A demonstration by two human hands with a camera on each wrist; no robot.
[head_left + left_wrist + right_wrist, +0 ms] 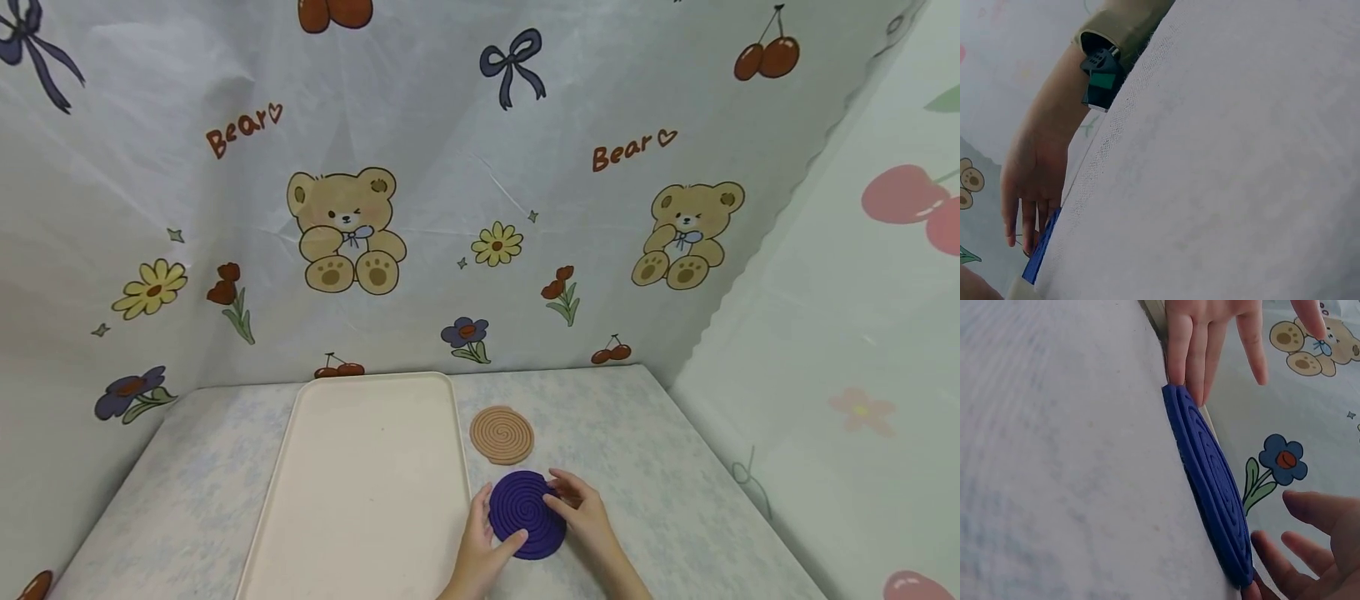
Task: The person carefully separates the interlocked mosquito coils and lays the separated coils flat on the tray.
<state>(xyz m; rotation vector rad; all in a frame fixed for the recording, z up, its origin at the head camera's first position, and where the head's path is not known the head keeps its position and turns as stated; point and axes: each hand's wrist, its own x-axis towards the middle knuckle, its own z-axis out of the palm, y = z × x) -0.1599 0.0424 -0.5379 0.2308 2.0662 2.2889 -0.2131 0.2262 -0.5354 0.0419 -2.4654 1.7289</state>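
A deep blue disc point(525, 515), made of a strand coiled in a flat spiral, lies on the table to the right of the cream tray. My left hand point(483, 546) is at its left edge, the thumb above it. On the opposite side, my right hand point(588, 512) has its fingertips close to the edge. In the right wrist view the left hand point(1210, 337) touches the rim of the disc point(1213, 481) with straight fingers, while the right hand point(1316, 550) has spread, loosely bent fingers. The left wrist view shows the right hand point(1035, 175) beside the disc point(1041, 247).
A tan spiral-coiled disc point(502, 435) lies just beyond the blue one. The large cream tray point(367, 500) with a low rim stands on the left. Printed cloth with bears and flowers point(345, 233) hangs behind the marbled table point(637, 442).
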